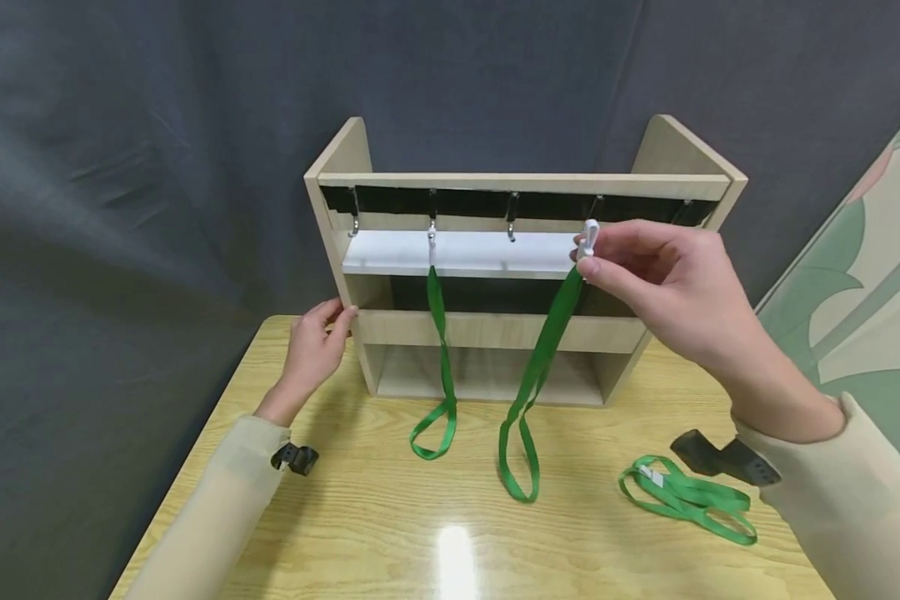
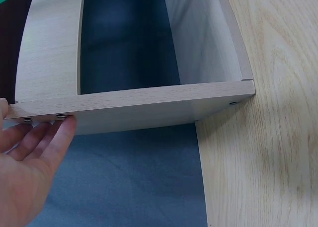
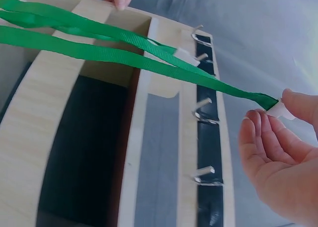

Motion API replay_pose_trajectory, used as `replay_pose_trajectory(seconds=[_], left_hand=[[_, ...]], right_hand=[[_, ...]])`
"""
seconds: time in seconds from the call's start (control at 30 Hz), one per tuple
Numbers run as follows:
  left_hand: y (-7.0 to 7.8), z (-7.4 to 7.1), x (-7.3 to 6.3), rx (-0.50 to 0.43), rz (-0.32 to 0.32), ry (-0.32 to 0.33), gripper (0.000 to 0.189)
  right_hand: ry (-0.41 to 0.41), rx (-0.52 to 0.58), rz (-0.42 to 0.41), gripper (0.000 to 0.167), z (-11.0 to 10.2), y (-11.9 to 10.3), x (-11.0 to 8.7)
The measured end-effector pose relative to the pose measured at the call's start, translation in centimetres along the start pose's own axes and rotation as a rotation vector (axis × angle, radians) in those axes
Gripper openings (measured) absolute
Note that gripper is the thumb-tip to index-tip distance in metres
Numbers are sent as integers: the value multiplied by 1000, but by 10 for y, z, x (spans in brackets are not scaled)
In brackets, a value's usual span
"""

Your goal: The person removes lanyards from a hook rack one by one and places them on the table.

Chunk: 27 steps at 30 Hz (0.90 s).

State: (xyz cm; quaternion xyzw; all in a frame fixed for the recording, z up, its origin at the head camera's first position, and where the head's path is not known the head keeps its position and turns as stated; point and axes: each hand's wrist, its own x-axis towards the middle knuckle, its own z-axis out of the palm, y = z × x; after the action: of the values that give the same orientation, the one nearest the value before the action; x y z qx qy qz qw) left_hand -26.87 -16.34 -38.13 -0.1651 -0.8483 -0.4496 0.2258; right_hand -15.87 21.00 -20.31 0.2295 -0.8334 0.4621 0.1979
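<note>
My right hand (image 1: 671, 287) pinches the white plastic clip (image 1: 587, 240) of a green lanyard (image 1: 546, 342) between thumb and fingers, just in front of the fourth hook (image 1: 597, 204) from the left. The lanyard's strap hangs in a long loop before the wooden shelf unit (image 1: 502, 329). From the second hook a second green lanyard (image 1: 442, 350) hangs by its clip. With my left hand (image 1: 317, 350) I hold the shelf's left side panel (image 2: 134, 103), thumb at the front edge and fingers against the outer face.
A third green lanyard (image 1: 690, 496) lies loosely folded on the wooden table (image 1: 375, 533), right of the shelf. Metal hooks line a black strip (image 1: 468, 202) under the top board. Behind the unit hangs a dark grey curtain (image 1: 495, 83). A leaf-patterned panel (image 1: 862, 308) stands at right.
</note>
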Motion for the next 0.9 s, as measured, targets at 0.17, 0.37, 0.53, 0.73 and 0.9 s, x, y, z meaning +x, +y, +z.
replay_pose_trajectory(seconds=[0.17, 0.37, 0.53, 0.73, 0.9], left_hand=[[-1, 0, 0, 2, 8, 6, 33], [-1, 0, 1, 0, 17, 7, 33], [-1, 0, 1, -3, 21, 9, 33], [-1, 0, 1, -7, 24, 7, 33], [-1, -1, 0, -11, 24, 5, 33]], right_hand=[[34, -14, 14, 14, -11, -6, 0], [55, -3, 20, 15, -23, -6, 1], [79, -15, 24, 18, -31, -5, 5], [113, -15, 52, 19, -35, -4, 10], [106, -8, 78, 20, -37, -4, 6]])
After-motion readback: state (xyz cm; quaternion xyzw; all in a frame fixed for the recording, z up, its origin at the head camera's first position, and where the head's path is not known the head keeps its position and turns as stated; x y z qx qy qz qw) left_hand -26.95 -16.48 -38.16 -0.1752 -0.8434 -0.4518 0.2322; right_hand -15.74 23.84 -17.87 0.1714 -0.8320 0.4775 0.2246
